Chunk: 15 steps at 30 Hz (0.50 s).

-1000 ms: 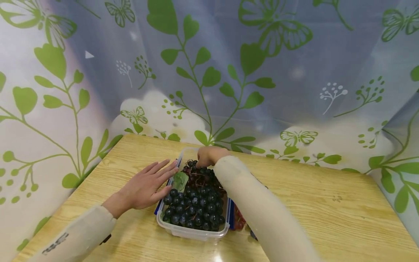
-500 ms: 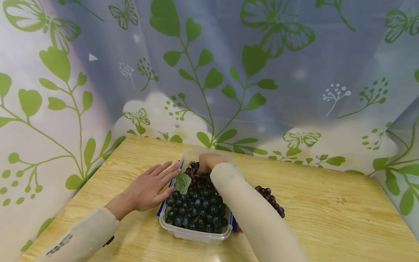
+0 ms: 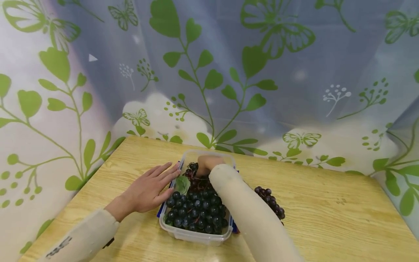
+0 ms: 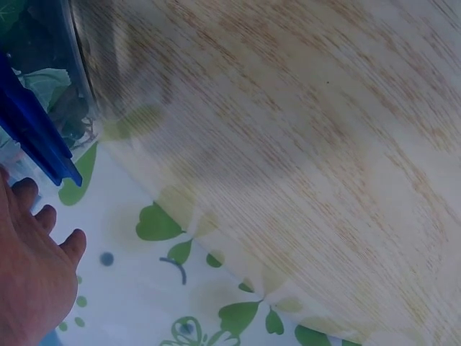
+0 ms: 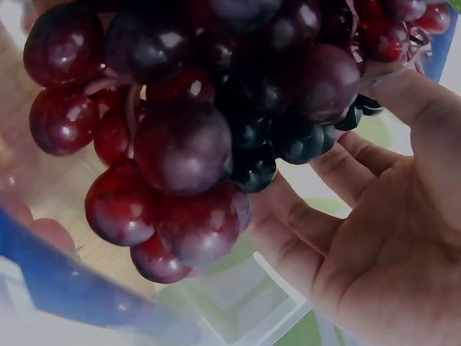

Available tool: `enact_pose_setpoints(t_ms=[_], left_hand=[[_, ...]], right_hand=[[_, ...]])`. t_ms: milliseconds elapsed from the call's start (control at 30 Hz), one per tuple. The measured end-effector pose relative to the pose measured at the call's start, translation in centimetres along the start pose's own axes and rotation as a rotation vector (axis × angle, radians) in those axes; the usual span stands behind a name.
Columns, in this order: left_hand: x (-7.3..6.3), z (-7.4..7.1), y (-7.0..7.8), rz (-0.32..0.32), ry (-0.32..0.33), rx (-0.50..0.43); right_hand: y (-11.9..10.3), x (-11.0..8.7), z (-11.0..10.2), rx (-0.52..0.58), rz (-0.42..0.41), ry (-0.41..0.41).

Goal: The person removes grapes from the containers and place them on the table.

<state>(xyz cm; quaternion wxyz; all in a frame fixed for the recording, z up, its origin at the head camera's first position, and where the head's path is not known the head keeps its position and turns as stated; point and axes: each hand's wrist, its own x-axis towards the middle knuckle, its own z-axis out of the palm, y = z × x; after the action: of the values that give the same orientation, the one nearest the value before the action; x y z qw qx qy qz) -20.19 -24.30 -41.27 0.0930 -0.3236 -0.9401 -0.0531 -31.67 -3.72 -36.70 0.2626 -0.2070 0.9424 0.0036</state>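
A clear plastic container (image 3: 196, 235) with blue side clips stands on the table, filled with bunches of grapes. Round, almost black grapes (image 3: 193, 213) fill its near half, while darker red ones and a green leaf (image 3: 182, 185) show farther back. My left hand (image 3: 147, 187) lies with straight fingers along the container's left rim. Inside the far end is my right hand (image 3: 208, 163), its fingers hidden from the head view. In the right wrist view, its thumb and fingers hold a bunch of red and dark grapes (image 5: 187, 144) from either side.
A bunch of purple grapes (image 3: 270, 201) lies on the wooden table (image 3: 327, 214) right of the container, partly behind the right sleeve (image 3: 248, 207). Behind the table hangs a curtain (image 3: 294, 91) printed with leaves and butterflies.
My right hand has gone lower into the container's far end. The purple bunch on the right has come into view from behind the forearm. My left hand keeps its place at the rim.
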Motion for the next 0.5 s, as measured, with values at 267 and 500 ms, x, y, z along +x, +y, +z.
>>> enact_pose_setpoints(t_ms=[267, 500], left_hand=[[0.0, -0.1, 0.0, -0.005, -0.007, -0.009], [-0.1, 0.1, -0.1, -0.005, -0.002, -0.013]], right_hand=[[0.1, -0.9, -0.6, 0.001, -0.018, 0.033], [0.3, -2.2, -1.7, 0.071, -0.028, 0.106]])
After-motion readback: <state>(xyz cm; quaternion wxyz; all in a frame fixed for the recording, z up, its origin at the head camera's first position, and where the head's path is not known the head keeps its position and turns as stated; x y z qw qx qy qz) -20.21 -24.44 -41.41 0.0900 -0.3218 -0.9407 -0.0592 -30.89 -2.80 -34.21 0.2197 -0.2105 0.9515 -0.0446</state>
